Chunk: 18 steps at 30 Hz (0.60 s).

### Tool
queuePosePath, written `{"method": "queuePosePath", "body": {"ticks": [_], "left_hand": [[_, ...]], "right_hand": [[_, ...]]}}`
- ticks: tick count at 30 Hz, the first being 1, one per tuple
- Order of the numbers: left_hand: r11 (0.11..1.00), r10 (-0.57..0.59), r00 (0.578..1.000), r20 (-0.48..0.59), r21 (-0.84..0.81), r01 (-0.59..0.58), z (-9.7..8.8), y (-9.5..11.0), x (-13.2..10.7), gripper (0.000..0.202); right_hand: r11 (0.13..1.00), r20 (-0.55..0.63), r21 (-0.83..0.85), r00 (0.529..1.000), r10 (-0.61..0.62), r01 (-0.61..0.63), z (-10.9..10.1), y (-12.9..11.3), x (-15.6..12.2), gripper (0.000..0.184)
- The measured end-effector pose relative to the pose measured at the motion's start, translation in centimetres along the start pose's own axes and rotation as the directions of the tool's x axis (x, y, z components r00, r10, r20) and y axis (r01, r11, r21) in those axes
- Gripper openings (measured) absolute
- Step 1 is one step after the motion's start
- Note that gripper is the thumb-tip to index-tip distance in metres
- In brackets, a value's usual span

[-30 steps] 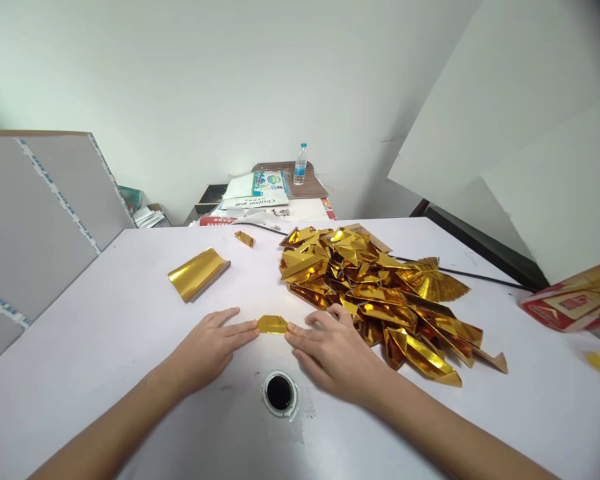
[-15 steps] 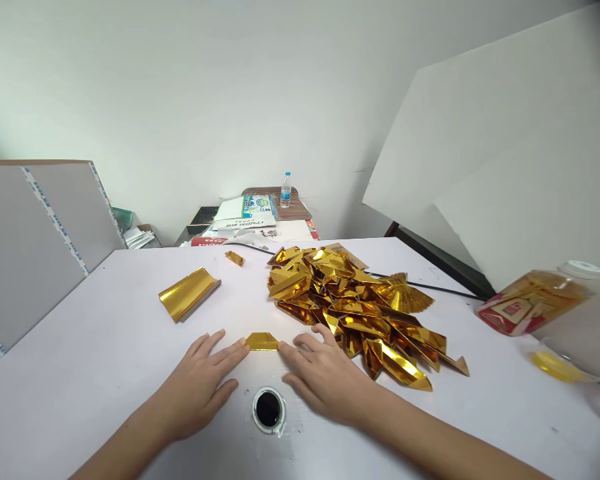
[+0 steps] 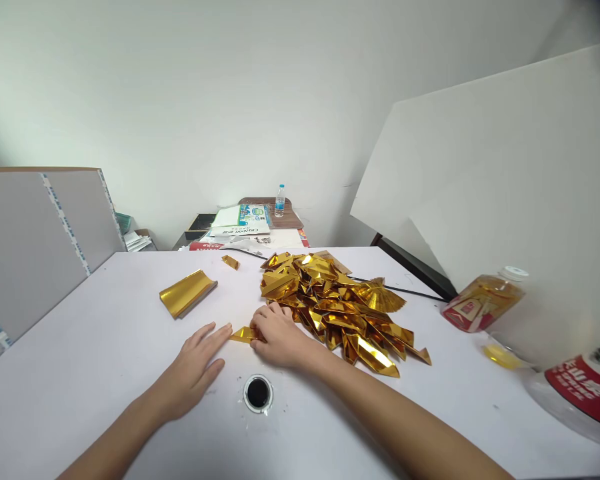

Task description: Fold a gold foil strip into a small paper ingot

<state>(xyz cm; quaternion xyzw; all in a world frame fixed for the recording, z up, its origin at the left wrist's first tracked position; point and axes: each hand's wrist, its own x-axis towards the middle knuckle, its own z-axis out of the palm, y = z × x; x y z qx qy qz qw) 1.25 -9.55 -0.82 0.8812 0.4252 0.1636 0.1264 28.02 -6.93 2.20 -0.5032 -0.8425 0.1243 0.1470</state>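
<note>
A small folded piece of gold foil paper (image 3: 242, 334) lies on the white table between my hands, its left corner pointed. My left hand (image 3: 197, 365) rests flat with its fingers stretched out, the fingertips at that left corner. Bent over the other end is my right hand (image 3: 283, 339), its fingers closed on the paper and hiding that part. Just beyond the right hand spreads a heap of folded gold foil pieces (image 3: 330, 293). A curved stack of gold foil sheets (image 3: 187, 293) sits farther off to the left.
A round black-centred hole with a white rim (image 3: 258, 393) is in the table near me. On the right are a tilted drink bottle (image 3: 483, 300) and a red-labelled plastic container (image 3: 580, 393). A small gold piece (image 3: 231, 262) lies near the far edge. A grey panel (image 3: 35, 247) borders the left.
My right hand has gone from a fingertip at the paper's right corner to fingers curled over that end. My left hand stays outstretched at the left corner. The view has turned slightly right.
</note>
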Motion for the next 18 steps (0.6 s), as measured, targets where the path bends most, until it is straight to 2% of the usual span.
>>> {"method": "queuePosePath", "body": {"ticks": [2,4,7,9,12,14,16,18], "left_hand": [[0.997,-0.031,0.996,-0.089,-0.071,0.025,-0.4,-0.7,0.1,0.052],[0.989,-0.085,0.974,-0.210,-0.133,0.058,-1.6,-1.9,0.0,0.048],[0.960,-0.229,0.914,-0.335,-0.234,0.155,-4.6,-3.7,-0.8,0.047],[0.935,-0.318,0.863,-0.392,-0.283,0.216,-7.2,-4.3,-1.9,0.049],[0.892,-0.433,0.784,-0.445,-0.334,0.303,-10.7,-3.5,-3.7,0.046],[0.884,-0.461,0.757,-0.463,-0.317,0.344,-12.2,-2.3,-4.6,0.041],[0.897,-0.440,0.724,-0.532,-0.296,0.328,-13.1,-1.0,-5.2,0.038],[0.937,-0.349,0.715,-0.606,-0.208,0.282,-13.6,0.2,-5.7,0.041]], "right_hand": [[0.999,-0.037,0.039,0.999,0.040,-0.038,0.4,-0.2,-0.2,0.018],[0.995,-0.072,0.081,0.995,0.070,-0.064,0.2,0.2,-0.5,0.031],[0.989,-0.119,0.131,0.989,0.088,-0.072,-1.8,1.9,-1.4,0.054],[0.985,-0.174,0.136,0.976,0.131,-0.108,-4.0,3.9,-2.1,0.050],[0.972,-0.297,0.076,0.926,0.234,-0.221,-6.9,7.1,-2.8,0.049],[0.964,-0.333,0.024,0.907,0.258,-0.265,-7.9,8.9,-2.9,0.049],[0.954,-0.346,-0.033,0.899,0.269,-0.298,-8.5,9.9,-2.9,0.048],[0.938,-0.357,-0.092,0.890,0.284,-0.336,-9.2,10.0,-3.3,0.055]]}}
